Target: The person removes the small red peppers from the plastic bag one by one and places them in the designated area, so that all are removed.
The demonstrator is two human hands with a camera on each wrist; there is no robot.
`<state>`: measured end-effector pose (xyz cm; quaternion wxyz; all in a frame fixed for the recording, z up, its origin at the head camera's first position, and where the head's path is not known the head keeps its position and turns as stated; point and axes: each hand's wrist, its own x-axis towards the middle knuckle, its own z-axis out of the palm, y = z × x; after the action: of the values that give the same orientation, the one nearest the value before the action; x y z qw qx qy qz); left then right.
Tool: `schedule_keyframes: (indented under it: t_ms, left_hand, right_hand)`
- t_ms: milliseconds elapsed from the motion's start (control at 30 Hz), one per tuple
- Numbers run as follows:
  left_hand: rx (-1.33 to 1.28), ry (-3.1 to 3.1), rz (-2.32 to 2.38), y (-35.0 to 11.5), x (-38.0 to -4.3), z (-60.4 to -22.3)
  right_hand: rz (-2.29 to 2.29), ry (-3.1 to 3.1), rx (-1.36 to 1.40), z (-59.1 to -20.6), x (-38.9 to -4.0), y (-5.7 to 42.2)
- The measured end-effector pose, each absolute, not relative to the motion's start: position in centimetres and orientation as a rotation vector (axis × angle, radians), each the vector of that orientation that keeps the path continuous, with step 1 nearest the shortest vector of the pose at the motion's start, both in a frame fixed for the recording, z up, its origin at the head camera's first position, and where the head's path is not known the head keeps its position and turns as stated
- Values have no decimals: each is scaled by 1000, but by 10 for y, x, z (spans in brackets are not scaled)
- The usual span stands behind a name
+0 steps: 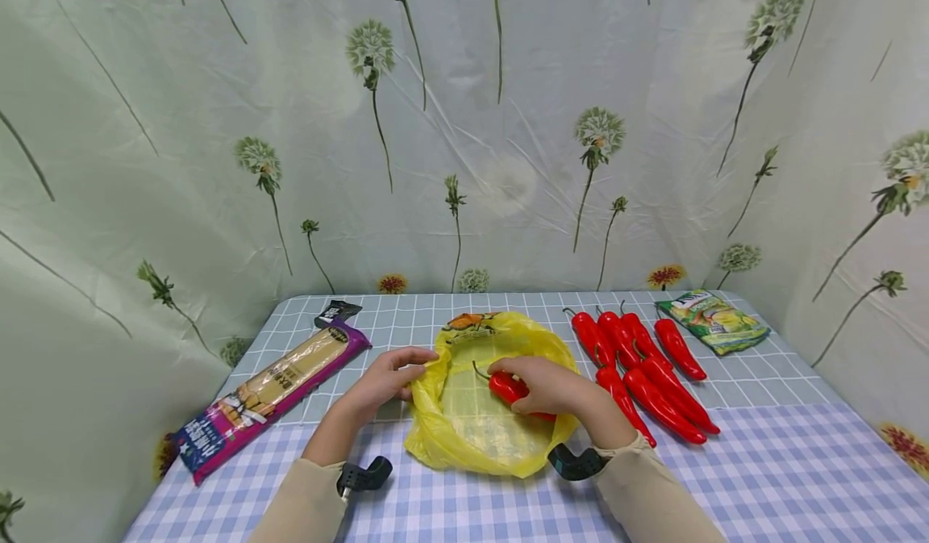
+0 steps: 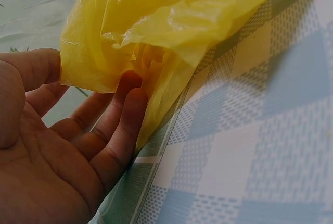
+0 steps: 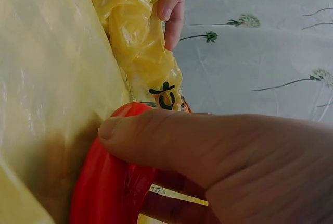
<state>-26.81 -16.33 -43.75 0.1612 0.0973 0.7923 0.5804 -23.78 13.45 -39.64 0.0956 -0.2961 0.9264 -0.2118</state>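
A round-opened yellow plastic bag lies on the table between the hands. At its left rim, the left hand holds the bag edge. In the left wrist view, fingertips lie against the bag's outer side, and the edge covers part of the other fingers. My right hand grips a red chili pepper inside the bag, its green stem pointing left. The right wrist view shows the thumb on top of the glossy pepper, other fingers beneath it.
Several red chili peppers lie right of the bag. A green packet sits behind them. On the left lies a long purple package, with a small black wrapper behind. A floral curtain hangs at the back.
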Motion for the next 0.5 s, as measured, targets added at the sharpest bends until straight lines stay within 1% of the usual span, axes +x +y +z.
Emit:
schedule_keyframes:
  t_ms: [267,500]
  left_hand:
    - [296,2255,1658,-164,-268,-436]
    - [302,2250,1671,-164,-267,-437]
  right_hand:
    - [-741,2718,-911,-393,-238,135]
    - [-831,2770,-940,-382,-235,135]
